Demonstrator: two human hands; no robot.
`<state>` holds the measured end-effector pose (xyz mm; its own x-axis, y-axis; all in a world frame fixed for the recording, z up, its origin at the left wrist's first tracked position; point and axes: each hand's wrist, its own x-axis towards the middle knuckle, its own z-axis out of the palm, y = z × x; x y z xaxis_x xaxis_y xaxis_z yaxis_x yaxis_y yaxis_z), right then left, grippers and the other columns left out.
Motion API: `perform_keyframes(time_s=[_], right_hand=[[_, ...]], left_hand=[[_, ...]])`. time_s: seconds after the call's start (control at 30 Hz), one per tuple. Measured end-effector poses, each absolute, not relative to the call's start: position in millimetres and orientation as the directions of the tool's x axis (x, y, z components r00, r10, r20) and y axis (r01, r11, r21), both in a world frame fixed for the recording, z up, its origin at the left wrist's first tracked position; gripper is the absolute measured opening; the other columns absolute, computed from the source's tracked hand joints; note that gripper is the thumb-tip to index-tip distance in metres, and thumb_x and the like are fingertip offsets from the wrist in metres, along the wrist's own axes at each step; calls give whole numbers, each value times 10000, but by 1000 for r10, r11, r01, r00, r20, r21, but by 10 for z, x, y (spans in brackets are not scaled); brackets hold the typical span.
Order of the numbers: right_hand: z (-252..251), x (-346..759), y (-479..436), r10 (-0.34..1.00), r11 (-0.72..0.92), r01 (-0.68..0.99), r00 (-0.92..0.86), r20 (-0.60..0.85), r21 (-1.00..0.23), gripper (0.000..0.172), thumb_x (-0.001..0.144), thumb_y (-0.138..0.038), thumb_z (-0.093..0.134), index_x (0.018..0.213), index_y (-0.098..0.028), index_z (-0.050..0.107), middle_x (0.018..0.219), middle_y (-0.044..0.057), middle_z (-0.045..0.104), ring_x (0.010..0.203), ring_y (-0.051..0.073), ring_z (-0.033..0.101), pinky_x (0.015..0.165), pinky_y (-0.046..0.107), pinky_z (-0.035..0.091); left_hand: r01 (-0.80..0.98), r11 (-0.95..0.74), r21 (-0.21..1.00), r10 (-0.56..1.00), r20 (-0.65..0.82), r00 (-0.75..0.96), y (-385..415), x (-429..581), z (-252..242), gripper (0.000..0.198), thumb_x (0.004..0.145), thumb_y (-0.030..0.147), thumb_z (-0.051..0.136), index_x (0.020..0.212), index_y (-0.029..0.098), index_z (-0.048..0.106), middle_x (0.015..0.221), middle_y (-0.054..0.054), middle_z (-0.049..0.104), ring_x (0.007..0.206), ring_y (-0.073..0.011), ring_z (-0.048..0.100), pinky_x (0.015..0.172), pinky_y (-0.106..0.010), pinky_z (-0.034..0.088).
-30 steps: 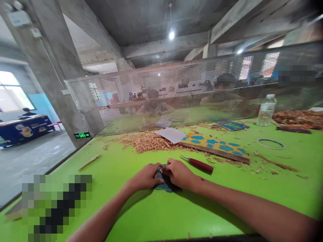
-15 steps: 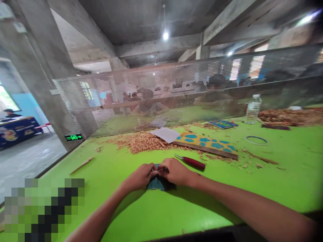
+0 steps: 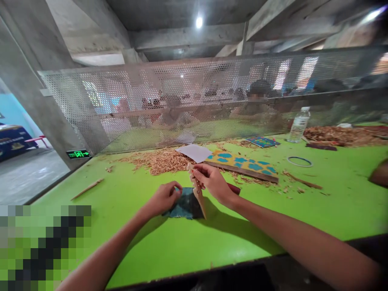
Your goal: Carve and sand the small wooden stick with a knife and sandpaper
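My right hand (image 3: 214,184) pinches a pale carved wooden piece (image 3: 198,193) with a notched edge. It stands tilted, its lower end at the right side of a dark blue-grey sheet that looks like sandpaper (image 3: 184,205). My left hand (image 3: 165,198) has curled fingers and rests at the sheet's left edge; its grip underneath is partly hidden. Behind my right wrist shows the red handle (image 3: 235,188) of a carving tool, its metal end hidden by the hand.
Wood shavings (image 3: 165,161), white paper (image 3: 194,153) and a yellow board with blue shapes (image 3: 242,163) lie beyond my hands. A bottle (image 3: 299,125), a ring (image 3: 299,161) and wood sticks (image 3: 87,189) are farther out. Mesh (image 3: 182,103) borders the green table (image 3: 169,250); a blurred brown shape (image 3: 379,176) appears at right.
My right hand has lifted away from my left, bringing the wooden piece into clear view. More of the sheet shows, and the tool is now mostly covered. The whole view has shifted slightly.
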<state>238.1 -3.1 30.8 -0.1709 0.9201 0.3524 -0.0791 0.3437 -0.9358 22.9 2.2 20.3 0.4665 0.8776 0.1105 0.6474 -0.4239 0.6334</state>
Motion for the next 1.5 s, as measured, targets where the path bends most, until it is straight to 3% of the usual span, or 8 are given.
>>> perform_keyframes(time_s=[0.17, 0.7, 0.8, 0.9, 0.97, 1.07, 1.33, 1.5], right_hand=[[354, 2391, -51, 908, 342, -116, -213, 360, -932, 268, 804, -389, 736, 971, -181, 711, 764, 14, 636, 622, 131, 524, 556, 284, 428], [438, 2449, -107, 927, 351, -82, -113, 359, -933, 259, 909, -465, 602, 899, -207, 595, 869, 33, 678, 759, 167, 628, 704, 313, 507], [400, 2493, -89, 898, 435, 117, -137, 419, -893, 237, 975, -445, 535, 972, -213, 585, 890, 40, 701, 687, 158, 624, 667, 308, 485], [292, 2504, -84, 790, 607, 516, -309, 529, -605, 141, 951, -315, 599, 965, -202, 683, 914, 50, 712, 729, 162, 602, 721, 308, 439], [196, 2478, -96, 758, 641, 649, -453, 469, -410, 154, 947, -289, 619, 933, -204, 747, 937, 64, 710, 779, 173, 598, 740, 307, 412], [69, 2411, -112, 738, 671, 683, -575, 353, -288, 197, 955, -277, 628, 891, -208, 801, 906, 79, 695, 813, 185, 588, 734, 304, 384], [-45, 2310, -101, 728, 685, 618, -590, 348, -386, 167, 916, -256, 680, 817, -193, 799, 812, 52, 698, 754, 161, 577, 724, 277, 378], [-21, 2369, 23, 802, 593, 701, -475, 362, -396, 238, 963, -265, 599, 871, -167, 795, 841, 96, 729, 812, 208, 617, 768, 310, 408]], left_hand=[[718, -524, 459, 817, 33, 575, -9, 217, 215, 233, 886, 279, 525, 973, 168, 711, 724, -9, 651, 662, -153, 558, 620, -250, 362], [746, -528, 406, 812, -18, 584, -39, 235, 260, 229, 907, 290, 557, 1055, 171, 683, 716, 3, 643, 654, -163, 558, 619, -257, 350], [751, -516, 413, 811, -49, 584, -39, 225, 265, 334, 872, 373, 643, 1133, 165, 656, 717, 14, 625, 666, -175, 562, 624, -263, 345], [762, -496, 417, 817, -75, 572, -25, 198, 271, 531, 812, 434, 721, 1248, 161, 590, 770, 11, 625, 727, -199, 578, 639, -268, 353], [760, -493, 424, 815, -81, 573, -11, 175, 274, 617, 776, 459, 756, 1281, 166, 558, 811, 5, 628, 776, -213, 589, 655, -270, 361], [751, -499, 433, 806, -87, 586, 9, 152, 275, 614, 753, 478, 774, 1247, 178, 565, 847, 1, 628, 806, -220, 594, 664, -272, 361], [754, -515, 407, 795, -102, 598, 24, 153, 270, 536, 767, 492, 770, 1164, 165, 617, 870, -16, 650, 819, -227, 600, 685, -282, 375], [682, -599, 420, 730, -64, 681, 11, 93, 305, 797, 661, 592, 849, 1314, 203, 609, 1111, -82, 671, 1016, -283, 612, 846, -325, 451]])
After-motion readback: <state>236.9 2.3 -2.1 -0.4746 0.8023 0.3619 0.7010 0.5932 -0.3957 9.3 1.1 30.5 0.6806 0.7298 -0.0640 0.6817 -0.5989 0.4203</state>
